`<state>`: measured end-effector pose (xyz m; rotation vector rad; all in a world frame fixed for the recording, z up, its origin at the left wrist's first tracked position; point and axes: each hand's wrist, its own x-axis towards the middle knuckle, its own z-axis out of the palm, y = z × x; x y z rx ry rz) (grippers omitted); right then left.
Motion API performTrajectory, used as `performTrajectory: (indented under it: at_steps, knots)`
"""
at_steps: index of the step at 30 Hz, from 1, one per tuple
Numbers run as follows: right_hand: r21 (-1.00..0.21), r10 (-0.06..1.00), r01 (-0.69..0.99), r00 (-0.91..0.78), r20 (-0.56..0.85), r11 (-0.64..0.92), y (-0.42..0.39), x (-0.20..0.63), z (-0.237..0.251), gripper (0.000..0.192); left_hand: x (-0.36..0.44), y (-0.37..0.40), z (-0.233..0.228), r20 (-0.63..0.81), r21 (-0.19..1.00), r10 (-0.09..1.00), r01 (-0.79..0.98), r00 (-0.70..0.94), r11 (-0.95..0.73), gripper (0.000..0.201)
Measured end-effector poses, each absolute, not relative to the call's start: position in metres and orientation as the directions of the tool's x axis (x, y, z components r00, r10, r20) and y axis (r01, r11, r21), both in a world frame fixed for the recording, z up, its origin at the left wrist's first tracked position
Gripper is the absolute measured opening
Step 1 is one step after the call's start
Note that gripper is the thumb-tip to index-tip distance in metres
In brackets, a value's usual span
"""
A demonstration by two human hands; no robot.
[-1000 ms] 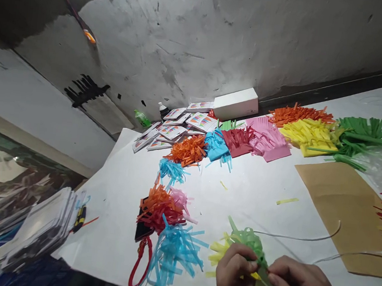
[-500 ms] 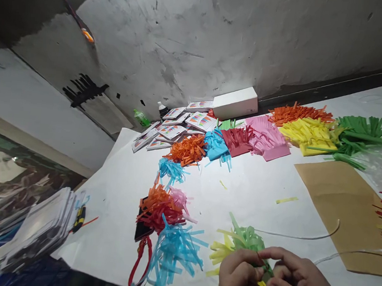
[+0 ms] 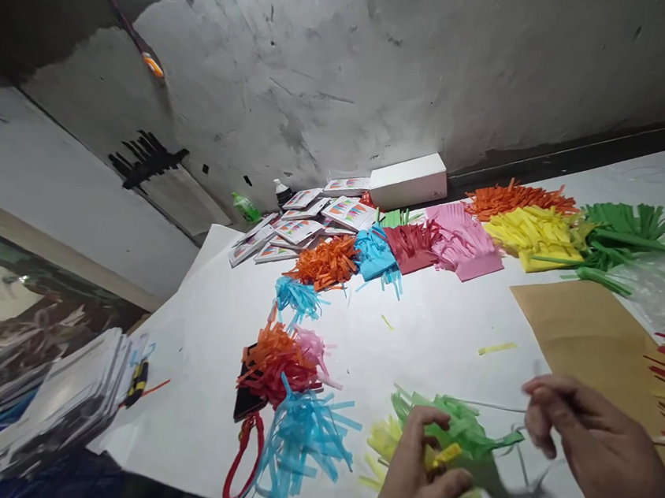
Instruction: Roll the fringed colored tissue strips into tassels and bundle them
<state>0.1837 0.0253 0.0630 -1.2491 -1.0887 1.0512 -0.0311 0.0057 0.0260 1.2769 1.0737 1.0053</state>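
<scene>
**Green Tassel Pinched at the Table's Near Edge**

While the left hand [image 3: 417, 488] pinched shut on the green and yellow fringed paper tassel [image 3: 455, 436] at six o'clock on the white paper-covered table [image 3: 448, 332], the right hand [image 3: 596, 451] hovered at four o'clock, apart from it, fingers curled around a thin wire [image 3: 524, 459]; its grip looked blurred. At nine o'clock of the tassel lay a blue fringed paper bundle [image 3: 306, 436].
</scene>
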Motion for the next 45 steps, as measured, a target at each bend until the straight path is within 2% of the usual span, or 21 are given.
performTrajectory:
  at_steps: [1,3,6,11,15,22,25,28,31,33,35,37,39,41,43,45]
  knots:
    - [-0.997,0.998,0.068,0.050,0.027,0.024,0.020,0.182,0.065,0.036,-0.032,0.006,0.030,-0.130,0.978,0.962,-0.131,0.238,0.164,0.041]
    - [-0.984,0.982,0.172,-0.188,0.016,0.049,0.009,0.173,0.070,0.034,-0.032,0.007,0.039,-0.225,0.852,0.930,-0.404,0.291,0.333,0.031]
    - [-0.959,0.942,0.250,-0.332,0.047,0.136,-0.003,0.155,0.073,0.030,-0.026,0.009,0.050,-0.244,0.691,0.914,-0.602,0.326,0.399,0.034]
    - [-0.946,0.914,0.270,-0.402,0.057,0.178,-0.002,0.146,0.073,0.030,-0.018,0.009,0.047,-0.179,0.647,0.918,-0.661,0.353,0.380,0.032]
    - [-0.944,0.934,0.261,-0.342,0.106,0.202,-0.002,0.148,0.072,0.028,-0.017,0.008,0.036,-0.149,0.640,0.929,-0.684,0.338,0.351,0.027]
    - [-0.966,0.947,0.216,-0.314,0.071,0.144,-0.008,0.144,0.069,0.035,-0.017,0.008,0.034,-0.136,0.646,0.943,-0.694,0.305,0.318,0.026]
    - [-0.971,0.956,0.203,-0.285,0.066,0.127,-0.009,0.143,0.069,0.036,-0.018,0.007,0.035,-0.132,0.690,0.944,-0.656,0.303,0.308,0.029]
    - [-0.946,0.948,0.290,-0.315,0.049,0.145,-0.006,0.148,0.068,0.035,-0.020,0.004,0.036,-0.116,0.794,0.943,-0.541,0.312,0.277,0.030]
    - [-0.938,0.939,0.345,-0.335,-0.081,0.042,-0.003,0.153,0.065,0.036,-0.025,0.000,0.039,-0.102,0.906,0.952,-0.368,0.289,0.209,0.031]
    - [-0.961,0.918,0.248,-0.341,-0.205,-0.123,-0.002,0.154,0.063,0.039,-0.027,-0.002,0.042,-0.025,0.972,0.964,-0.220,0.264,0.085,0.031]
    - [-0.958,0.885,0.085,-0.368,-0.285,-0.273,-0.003,0.152,0.063,0.053,-0.029,-0.001,0.046,0.115,0.993,0.962,-0.058,0.248,-0.104,0.030]
    - [-0.948,0.859,0.011,-0.420,-0.293,-0.318,-0.004,0.149,0.063,0.061,-0.029,0.000,0.049,0.249,0.960,0.941,0.068,0.229,-0.270,0.025]
    - [-0.967,0.869,0.088,-0.425,-0.253,-0.238,-0.004,0.147,0.059,0.053,-0.027,0.000,0.047,0.332,0.919,0.921,0.149,0.204,-0.364,0.017]
    - [-0.966,0.916,0.247,-0.366,-0.161,-0.071,-0.002,0.150,0.047,0.043,-0.023,-0.003,0.038,0.361,0.893,0.915,0.215,0.180,-0.395,0.009]
    - [-0.920,0.962,0.373,-0.272,0.014,0.119,0.003,0.155,0.030,0.037,-0.017,-0.009,0.021,0.349,0.887,0.924,0.262,0.159,-0.380,0.009]
    - [-0.863,0.965,0.435,-0.168,0.201,0.255,0.012,0.162,0.012,0.034,-0.007,-0.014,0.000,0.294,0.895,0.941,0.295,0.169,-0.333,0.016]
